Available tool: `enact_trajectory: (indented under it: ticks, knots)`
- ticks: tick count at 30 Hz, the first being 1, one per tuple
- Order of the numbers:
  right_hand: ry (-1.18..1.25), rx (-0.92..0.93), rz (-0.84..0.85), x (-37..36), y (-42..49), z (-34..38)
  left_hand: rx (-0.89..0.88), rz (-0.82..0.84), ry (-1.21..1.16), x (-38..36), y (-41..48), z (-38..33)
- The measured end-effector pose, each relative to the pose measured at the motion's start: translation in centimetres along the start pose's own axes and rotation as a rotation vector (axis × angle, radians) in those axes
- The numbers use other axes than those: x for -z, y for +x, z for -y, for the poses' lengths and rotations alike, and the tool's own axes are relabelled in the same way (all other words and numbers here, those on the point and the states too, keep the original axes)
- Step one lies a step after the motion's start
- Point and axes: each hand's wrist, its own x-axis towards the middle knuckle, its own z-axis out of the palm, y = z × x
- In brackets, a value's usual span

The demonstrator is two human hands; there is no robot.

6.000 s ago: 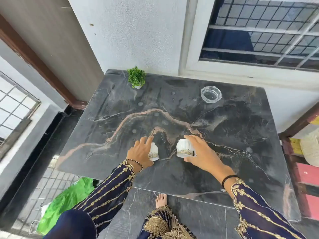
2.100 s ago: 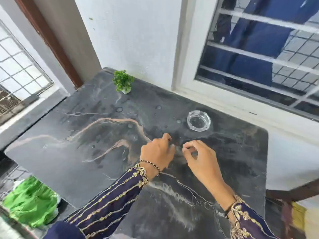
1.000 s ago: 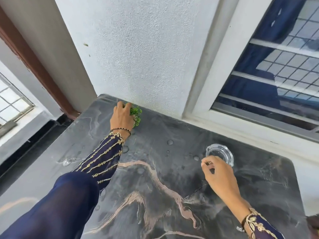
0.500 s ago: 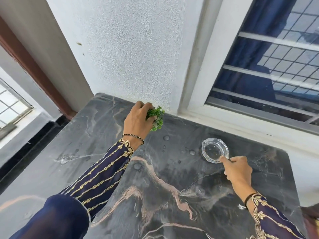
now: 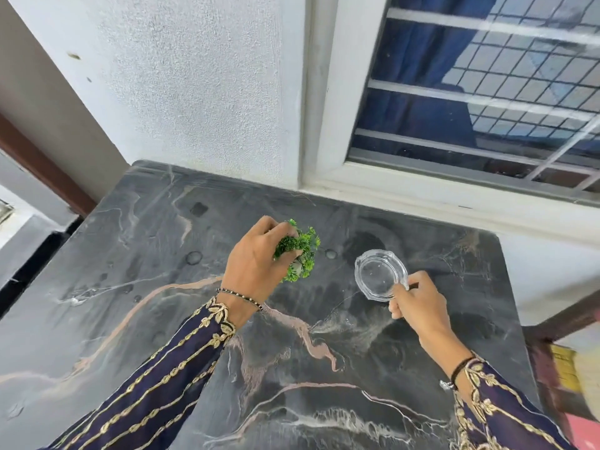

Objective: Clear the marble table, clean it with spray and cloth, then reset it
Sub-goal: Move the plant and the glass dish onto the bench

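Note:
The dark marble table (image 5: 136, 287) with pink and white veins fills the lower view, and water drops dot its surface. My left hand (image 5: 256, 267) grips a small green potted plant (image 5: 303, 251) from above and holds it lifted over the middle of the table. My right hand (image 5: 418, 303) pinches the near rim of a clear glass ashtray (image 5: 378, 274), tilted up off the marble. The two objects hang side by side, a short gap apart.
A white textured wall (image 5: 201, 86) and a barred window (image 5: 487, 82) stand right behind the table's far edge. A brown door frame (image 5: 42, 160) runs along the left. Red and yellow things on a wooden stand (image 5: 565, 368) sit at the right.
My left hand has carried the plant from the far left corner toward the middle. My right hand has taken hold of the ashtray's rim and tilted it up.

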Motion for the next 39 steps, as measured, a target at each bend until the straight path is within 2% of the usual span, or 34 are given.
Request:
enact_trajectory:
  ticks: [7,14,19,26,31,39]
  knots:
    - [0.076,0.016,0.063,4.8,-4.7,-5.9,-0.049,0.121,-0.055,-3.3,-3.4,-5.5]
    - [0.219,-0.014,0.011,12.0,-5.1,-12.7,-0.129,0.206,-0.08,-8.4,-5.4,-15.6]
    - [0.264,0.012,-0.007,20.6,-4.4,-18.9,-0.152,0.226,-0.074,-14.1,-8.4,-25.3]
    - [0.295,-0.017,-0.077,34.6,-4.8,-31.2,-0.151,0.322,-0.25,-24.7,-13.5,-39.4]
    - [0.298,-0.157,-0.177,40.9,-5.6,-41.0,-0.265,0.5,-0.28,-32.9,-15.5,-48.0]
    - [0.324,-0.495,-0.473,44.5,-5.2,-55.8,-0.418,0.791,-0.267,-46.8,-17.8,-56.6]
